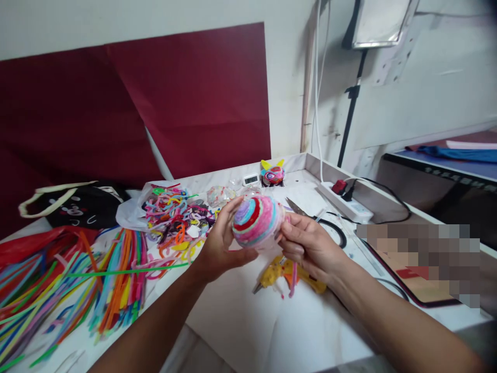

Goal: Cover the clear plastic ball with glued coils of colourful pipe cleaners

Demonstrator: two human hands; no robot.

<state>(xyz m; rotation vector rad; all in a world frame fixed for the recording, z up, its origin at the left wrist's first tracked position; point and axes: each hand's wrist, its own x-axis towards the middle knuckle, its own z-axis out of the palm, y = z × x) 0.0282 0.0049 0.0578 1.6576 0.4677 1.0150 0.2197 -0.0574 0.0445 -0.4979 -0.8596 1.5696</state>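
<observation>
One striped ball (258,220), ringed in lilac, red, pink and light blue, is held up above the desk (298,165) between two hands. The left hand (223,241) cups its left side, fingers at the back and thumb along the underside. The right hand (306,241) is drawn in narrow, pinching a pink fuzzy strip (293,280) at the ball's right edge; the loose end hangs below the fingers.

Beneath the right hand lies a yellow glue gun (274,272), its nozzle towards the left. Scissors (297,207) with black handles lie just behind that hand, near a white power strip (345,202). Farther back stand a small timer (251,180) and a colourful figure (274,175) with yellow ears. To the left, a heap of cut fuzzy pieces (171,207) spills from a white plastic bag (132,212), with long coloured stems (120,280) spread in front of it and a black bag (83,207) with cream handles behind them.
</observation>
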